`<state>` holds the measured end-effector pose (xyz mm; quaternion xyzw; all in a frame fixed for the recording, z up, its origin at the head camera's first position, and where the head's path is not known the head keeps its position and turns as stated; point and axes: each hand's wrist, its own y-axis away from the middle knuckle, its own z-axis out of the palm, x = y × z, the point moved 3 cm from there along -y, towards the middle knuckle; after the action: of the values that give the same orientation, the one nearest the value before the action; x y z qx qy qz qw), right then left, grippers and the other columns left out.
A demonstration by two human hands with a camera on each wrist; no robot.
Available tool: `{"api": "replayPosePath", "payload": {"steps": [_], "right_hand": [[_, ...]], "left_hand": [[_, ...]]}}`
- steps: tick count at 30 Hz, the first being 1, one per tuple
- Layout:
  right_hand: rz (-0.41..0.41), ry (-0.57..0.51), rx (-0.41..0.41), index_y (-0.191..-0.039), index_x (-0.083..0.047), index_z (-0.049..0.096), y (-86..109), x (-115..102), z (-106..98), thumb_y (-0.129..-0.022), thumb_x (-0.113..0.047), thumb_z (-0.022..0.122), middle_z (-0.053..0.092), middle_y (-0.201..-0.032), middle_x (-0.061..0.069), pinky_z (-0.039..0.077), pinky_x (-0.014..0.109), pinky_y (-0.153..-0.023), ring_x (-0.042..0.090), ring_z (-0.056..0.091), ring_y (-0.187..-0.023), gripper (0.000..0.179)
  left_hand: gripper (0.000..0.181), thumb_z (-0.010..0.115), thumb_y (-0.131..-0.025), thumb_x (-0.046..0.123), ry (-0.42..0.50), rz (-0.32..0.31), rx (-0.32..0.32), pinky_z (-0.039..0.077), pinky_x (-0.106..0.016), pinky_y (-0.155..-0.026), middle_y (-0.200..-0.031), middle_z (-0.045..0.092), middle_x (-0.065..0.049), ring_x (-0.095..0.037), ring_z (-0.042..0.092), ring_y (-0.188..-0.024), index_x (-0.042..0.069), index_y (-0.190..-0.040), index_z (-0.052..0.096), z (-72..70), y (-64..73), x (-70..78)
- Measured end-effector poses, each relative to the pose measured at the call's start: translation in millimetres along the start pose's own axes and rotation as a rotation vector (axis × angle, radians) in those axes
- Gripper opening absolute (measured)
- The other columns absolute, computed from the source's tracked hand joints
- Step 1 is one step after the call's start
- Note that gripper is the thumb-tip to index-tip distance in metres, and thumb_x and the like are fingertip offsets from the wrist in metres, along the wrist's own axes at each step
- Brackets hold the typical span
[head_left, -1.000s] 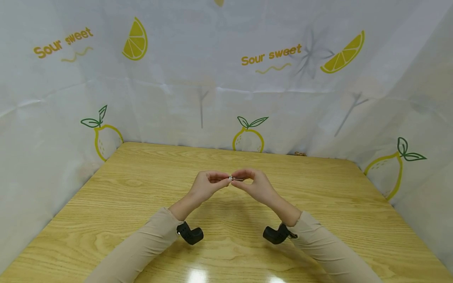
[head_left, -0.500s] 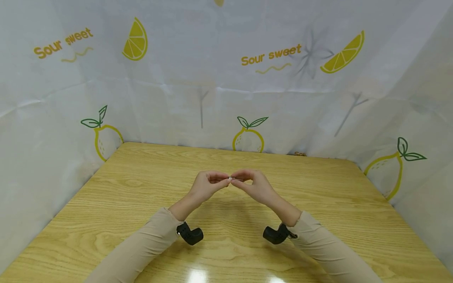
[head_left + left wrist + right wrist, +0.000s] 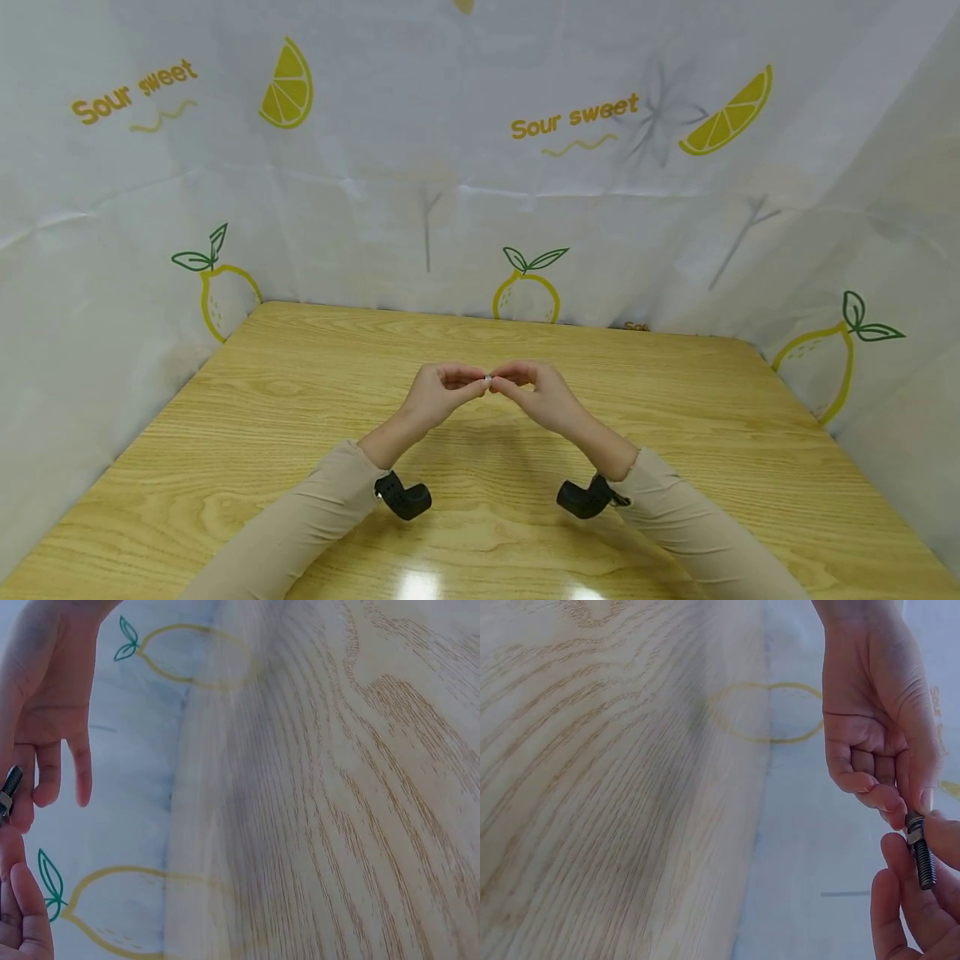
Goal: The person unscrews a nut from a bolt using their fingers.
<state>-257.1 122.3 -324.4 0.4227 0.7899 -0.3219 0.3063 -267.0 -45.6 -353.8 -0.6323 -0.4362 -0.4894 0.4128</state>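
The left hand (image 3: pixel 442 396) pinches one end of a slim, ridged metal bolt (image 3: pixel 926 871) between thumb and fingers; the right hand (image 3: pixel 545 397), facing it, pinches near a flat-sided nut (image 3: pixel 915 835). Below both hands spreads a table (image 3: pixel 487 533) with wavy, yellowish wood grain.

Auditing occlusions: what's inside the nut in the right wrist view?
A threaded bolt appears to run through the nut; its threads show at the end pointing down-frame. Covered: the stretch inside the nut, and the opposite end, hidden among fingertips.
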Motion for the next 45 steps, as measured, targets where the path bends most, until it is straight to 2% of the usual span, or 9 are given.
{"api": "replayPosePath", "payload": {"steps": [6,10,15,22,25,28,33,39,45], "right_hand": [[0.037,-0.031,0.049,-0.111,-0.006,0.063,0.6,0.3,-0.6,-0.086,-0.017,0.068,0.066,-0.108,0.012,0.052,0.038,-0.086,0.027,0.060,-0.102,0.029],[0.027,-0.012,0.043,-0.117,-0.003,0.060,0.2,0.8,-1.0,-0.089,-0.020,0.064,0.066,-0.110,0.015,0.053,0.039,-0.084,0.028,0.061,-0.101,0.033],[0.012,0.019,0.019,-0.109,-0.002,0.066,-0.5,0.4,-1.2,-0.094,-0.022,0.056,0.070,-0.101,0.014,0.054,0.036,-0.077,0.026,0.064,-0.094,0.027],[0.067,-0.020,0.053,-0.107,-0.006,0.066,0.3,1.4,-0.6,-0.088,-0.018,0.066,0.068,-0.104,0.011,0.054,0.036,-0.081,0.026,0.062,-0.099,0.023],[0.063,-0.032,0.052,-0.112,-0.005,0.064,1.0,2.3,-0.7,-0.086,-0.019,0.068,0.067,-0.109,0.012,0.053,0.038,-0.084,0.027,0.061,-0.103,0.029],[0.048,-0.025,0.031,-0.115,-0.005,0.063,0.7,2.3,-0.7,-0.089,-0.022,0.064,0.066,-0.111,0.013,0.053,0.038,-0.084,0.027,0.061,-0.103,0.031],[0.033,0.006,-0.003,-0.111,-0.006,0.066,0.0,0.8,-0.6,-0.093,-0.026,0.058,0.069,-0.104,0.011,0.054,0.035,-0.079,0.025,0.063,-0.097,0.027],[0.041,-0.014,0.032,-0.108,-0.007,0.066,0.6,2.6,-0.4,-0.089,-0.020,0.065,0.068,-0.105,0.011,0.054,0.038,-0.082,0.026,0.062,-0.100,0.024],[0.027,-0.039,0.030,-0.116,-0.003,0.061,0.3,3.4,-0.3,-0.089,-0.020,0.065,0.066,-0.111,0.013,0.053,0.037,-0.085,0.027,0.060,-0.103,0.033]], "left_hand": [[0.027,0.068,-0.086,0.022,0.003,-0.014,0.012,0.051,-0.044,-0.091,-0.105,0.070,-0.012,-0.012,0.066,-0.087,0.006,-0.108,0.069,-0.4,-0.1,0.0],[0.027,0.068,-0.086,0.022,0.002,-0.014,0.009,0.051,-0.044,-0.091,-0.106,0.070,-0.012,-0.015,0.067,-0.089,0.006,-0.108,0.069,-0.3,-0.1,0.1],[0.028,0.068,-0.086,0.023,0.005,-0.018,0.006,0.051,-0.043,-0.091,-0.105,0.070,-0.012,-0.018,0.067,-0.092,0.006,-0.109,0.069,-0.4,0.2,0.0],[0.027,0.067,-0.087,0.023,0.005,-0.017,0.010,0.051,-0.045,-0.092,-0.106,0.070,-0.012,-0.011,0.066,-0.087,0.007,-0.108,0.069,-0.9,1.2,0.6],[0.027,0.067,-0.087,0.022,0.011,-0.015,0.010,0.051,-0.045,-0.092,-0.106,0.070,-0.012,-0.010,0.066,-0.087,0.007,-0.108,0.069,-0.9,1.8,1.8],[0.027,0.067,-0.087,0.023,0.015,-0.016,0.007,0.051,-0.045,-0.092,-0.106,0.070,-0.012,-0.010,0.066,-0.087,0.007,-0.108,0.069,-0.8,1.9,2.5],[0.028,0.067,-0.087,0.023,0.008,-0.012,0.004,0.051,-0.044,-0.092,-0.105,0.070,-0.012,-0.011,0.066,-0.088,0.006,-0.108,0.069,-1.2,0.5,0.7],[0.027,0.067,-0.086,0.023,0.008,-0.020,0.012,0.051,-0.044,-0.091,-0.105,0.070,-0.011,-0.010,0.066,-0.087,0.007,-0.108,0.069,-1.0,0.8,1.3],[0.026,0.067,-0.086,0.022,0.015,-0.021,0.014,0.051,-0.044,-0.091,-0.104,0.070,-0.011,-0.009,0.066,-0.086,0.006,-0.107,0.070,-0.5,1.8,3.1]]}}
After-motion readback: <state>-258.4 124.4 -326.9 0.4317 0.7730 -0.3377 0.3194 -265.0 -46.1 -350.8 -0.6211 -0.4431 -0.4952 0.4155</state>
